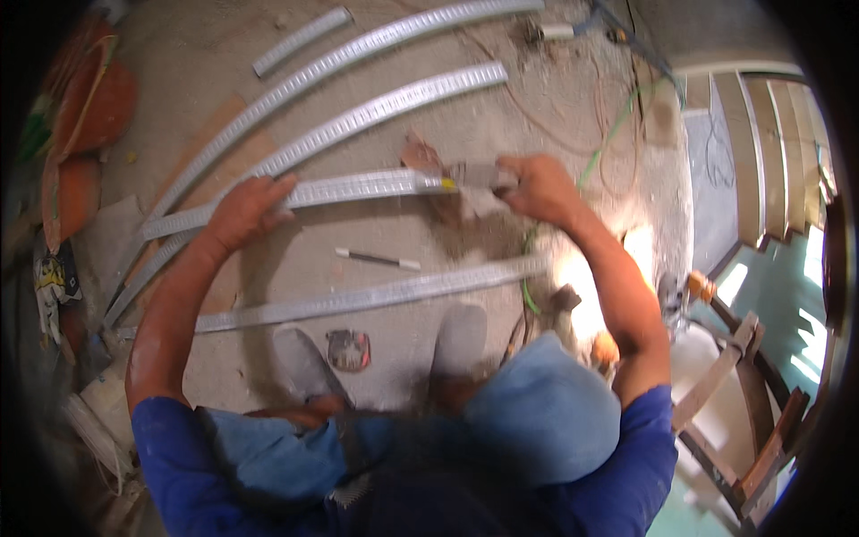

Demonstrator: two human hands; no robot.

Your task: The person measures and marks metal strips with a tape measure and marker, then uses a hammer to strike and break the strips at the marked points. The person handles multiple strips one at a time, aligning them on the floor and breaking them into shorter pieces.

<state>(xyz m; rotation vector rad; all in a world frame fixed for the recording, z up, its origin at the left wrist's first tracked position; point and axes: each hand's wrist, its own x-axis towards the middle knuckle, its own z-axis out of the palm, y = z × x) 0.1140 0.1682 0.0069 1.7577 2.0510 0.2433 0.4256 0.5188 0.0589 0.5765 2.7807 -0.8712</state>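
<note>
Left hand [252,210], left of centre, grips a perforated metal strip [358,189] lying across mid-frame; right hand [541,190], right of upper centre, has its fingers closed on a blurred grey piece [480,175] at the strip's right end — whether joined to it, cannot tell. Below, mid-frame — a black-and-white stick [378,259], then another metal length [385,294].
</note>
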